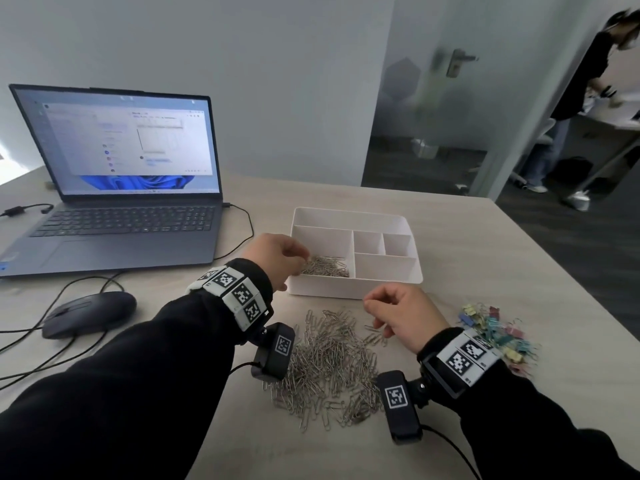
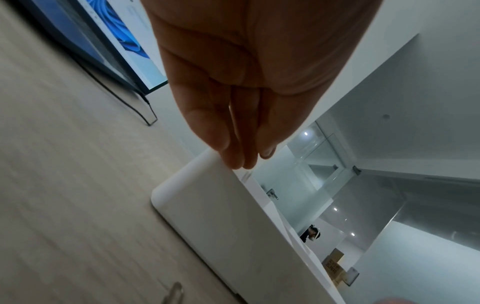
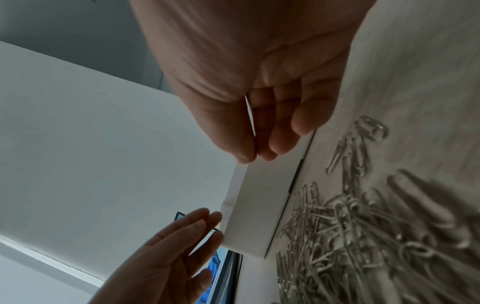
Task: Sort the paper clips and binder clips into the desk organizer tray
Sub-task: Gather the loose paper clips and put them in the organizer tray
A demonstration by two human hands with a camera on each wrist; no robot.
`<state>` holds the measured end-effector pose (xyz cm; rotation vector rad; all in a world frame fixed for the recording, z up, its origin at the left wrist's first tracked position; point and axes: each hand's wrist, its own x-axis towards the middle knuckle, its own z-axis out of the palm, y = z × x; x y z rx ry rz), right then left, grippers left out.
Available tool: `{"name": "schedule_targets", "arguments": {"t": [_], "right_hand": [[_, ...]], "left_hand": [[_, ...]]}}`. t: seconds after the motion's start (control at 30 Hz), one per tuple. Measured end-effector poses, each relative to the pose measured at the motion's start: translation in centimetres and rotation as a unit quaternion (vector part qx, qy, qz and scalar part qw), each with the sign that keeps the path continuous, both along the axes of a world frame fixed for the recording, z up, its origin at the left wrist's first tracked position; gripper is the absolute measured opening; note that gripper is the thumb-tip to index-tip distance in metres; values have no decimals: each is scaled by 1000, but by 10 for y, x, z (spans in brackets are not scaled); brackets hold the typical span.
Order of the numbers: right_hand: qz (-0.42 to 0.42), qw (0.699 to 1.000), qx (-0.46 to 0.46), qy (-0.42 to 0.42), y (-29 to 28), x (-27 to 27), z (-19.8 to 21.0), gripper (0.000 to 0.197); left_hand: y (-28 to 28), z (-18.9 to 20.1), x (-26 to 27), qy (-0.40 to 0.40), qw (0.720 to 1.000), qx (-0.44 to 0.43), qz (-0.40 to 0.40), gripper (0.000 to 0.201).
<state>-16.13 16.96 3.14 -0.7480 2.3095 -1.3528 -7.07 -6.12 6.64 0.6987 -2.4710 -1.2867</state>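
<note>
Left hand [image 1: 277, 256] we see over the near-left corner of the desk organizer tray [image 1: 356, 289], fingers straight and loosely together, nothing held that we can make out; its wrist view shows the fingertips [image 2: 233, 152] just above the tray's rim. Right hand [image 1: 403, 315] hovers just in front of the tray's near wall, fingers curled with thumb against fingertips; whether a clip is pinched there we cannot tell. Some paper clips [image 1: 325, 266] already lie in the tray's big left compartment; the other compartments look bare. Main paper clip pile [image 1: 329, 368] sits on the desk [image 1: 467, 244] in front of the tray, between our two wrists. Coloured binder clips [image 1: 498, 332] are heaped on the desk to the right of that pile, near the tray's front right corner. Left of the tray: open laptop [image 1: 117, 188] and a mouse [image 1: 88, 313].
</note>
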Motion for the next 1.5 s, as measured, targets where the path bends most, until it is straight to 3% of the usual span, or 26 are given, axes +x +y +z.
{"name": "schedule_targets", "arguments": {"t": [0.1, 0.23, 0.47, 0.63, 0.77, 1.0, 1.13, 1.23, 1.37, 1.5], "right_hand": [[2, 1000, -6, -3, -3, 2, 0, 7], [4, 1000, 9, 6, -3, 1, 2, 9], [42, 981, 162, 97, 0, 1, -4, 22], [116, 972, 188, 77, -6, 18, -3, 28], [111, 978, 156, 82, -11, 21, 8, 33], [177, 944, 240, 142, -26, 20, 5, 54], [215, 943, 221, 126, -19, 25, 8, 53], [215, 951, 205, 88, -8, 24, 9, 47], [200, 947, 223, 115, 3, 19, 16, 43], [201, 947, 225, 111, -1, 22, 14, 54]], "left_hand": [[3, 5, -3, -13, 1000, -7, 4, 23], [5, 6, 1, -25, 999, -27, -3, 12], [13, -12, 19, -122, 988, -49, -76, 21], [18, -23, 30, -201, 967, -98, -119, 36], [24, -25, 29, -245, 947, -145, -148, 47], [39, -30, 24, -290, 912, -221, -189, 41], [47, -26, 30, -265, 918, -170, -239, 29], [47, -19, 36, -271, 914, -146, -265, 38], [37, -12, 47, -241, 934, -148, -218, 44], [35, -10, 45, -240, 944, -143, -176, 61]]}}
